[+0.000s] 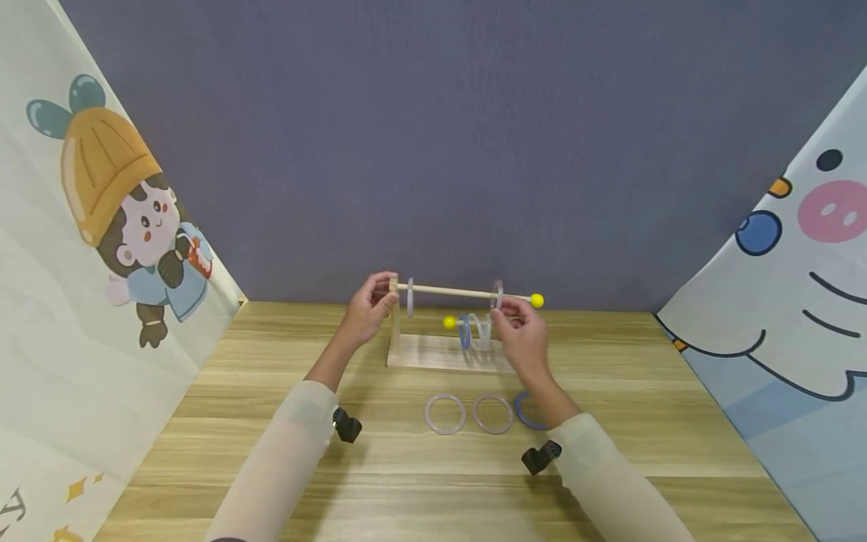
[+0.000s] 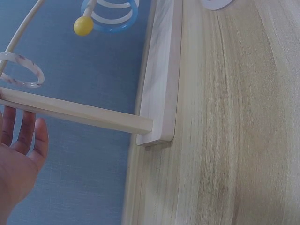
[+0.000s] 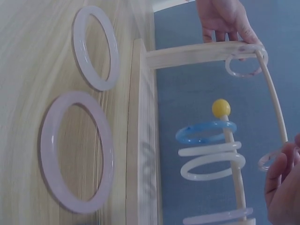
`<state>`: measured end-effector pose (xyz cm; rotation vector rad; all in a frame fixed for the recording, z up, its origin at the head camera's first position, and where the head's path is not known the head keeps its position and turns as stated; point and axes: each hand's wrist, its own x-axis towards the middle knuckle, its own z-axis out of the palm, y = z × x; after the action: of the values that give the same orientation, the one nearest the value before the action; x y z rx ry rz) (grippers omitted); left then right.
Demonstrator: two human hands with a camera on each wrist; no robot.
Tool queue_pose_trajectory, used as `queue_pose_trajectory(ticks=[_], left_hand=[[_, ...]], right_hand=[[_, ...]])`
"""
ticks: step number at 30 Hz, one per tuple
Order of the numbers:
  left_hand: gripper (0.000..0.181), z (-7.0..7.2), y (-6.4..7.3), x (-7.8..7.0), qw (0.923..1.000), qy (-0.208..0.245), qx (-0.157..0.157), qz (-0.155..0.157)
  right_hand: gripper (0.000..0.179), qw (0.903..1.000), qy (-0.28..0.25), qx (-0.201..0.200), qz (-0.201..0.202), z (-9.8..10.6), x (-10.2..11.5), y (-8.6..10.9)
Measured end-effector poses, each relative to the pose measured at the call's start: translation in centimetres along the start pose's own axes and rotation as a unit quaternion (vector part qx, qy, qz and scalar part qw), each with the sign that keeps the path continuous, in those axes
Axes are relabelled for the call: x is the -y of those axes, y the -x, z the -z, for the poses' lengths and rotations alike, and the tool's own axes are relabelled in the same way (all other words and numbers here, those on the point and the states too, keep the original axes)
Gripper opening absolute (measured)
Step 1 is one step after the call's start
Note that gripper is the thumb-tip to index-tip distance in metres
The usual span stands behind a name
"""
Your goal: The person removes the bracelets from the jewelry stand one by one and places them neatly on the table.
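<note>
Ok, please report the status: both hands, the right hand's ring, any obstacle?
Left hand holding wooden post. Right hand pinching pale ring round upper rod. Nothing seen blocking rod between pale ring and second ring by post.

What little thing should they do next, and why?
Maybe slide the ring in the right hand along the upper rod towards the wooden post: it seems threaded on near the rod's yellow ball, another ring hangs by the post, which the left hand grips.
</note>
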<state>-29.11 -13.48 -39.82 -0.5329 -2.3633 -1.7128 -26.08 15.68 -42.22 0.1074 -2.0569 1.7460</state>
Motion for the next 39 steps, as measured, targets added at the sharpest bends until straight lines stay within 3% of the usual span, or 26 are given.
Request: queue_pose_trajectory(ticks=[6,16,23,26,33,39], left_hand=[[0.041,0.0,0.5,-0.9,1.0,0.005,-0.003,-0.006],[0.042,0.0,0.2,-0.4,0.9999,0.013,-0.001,-0.004],[0.042,0.1,0.2,-0.4,0.9999,0.01,0.0,-0.008],[0.042,0.0,0.1,-0.4,1.0,0.006,-0.002,-0.005],[0.044,-0.2,-1.0,2.7,1.0,-0.004,-0.007,0.001],[0.044,-0.2,-1.0,2.9,0.9999,0.006,-0.011,-0.003]], right_hand=[[0.025,0.9999,-0.003,0.0,-0.011,1.2,-0.3,-0.2],[0.028,0.9992,0.011,-0.018,-0.035,3.0,-0.1,-0.3],[0.026,0.9983,0.028,-0.039,-0.033,3.9,1.3,-0.1],[0.027,0.9983,0.027,-0.039,-0.035,4.3,0.8,-0.3],[0.024,0.9974,0.031,-0.057,-0.031,5.2,-1.3,-0.7],[0.023,0.997,0.042,-0.063,-0.011,5.8,-1.8,-0.7]])
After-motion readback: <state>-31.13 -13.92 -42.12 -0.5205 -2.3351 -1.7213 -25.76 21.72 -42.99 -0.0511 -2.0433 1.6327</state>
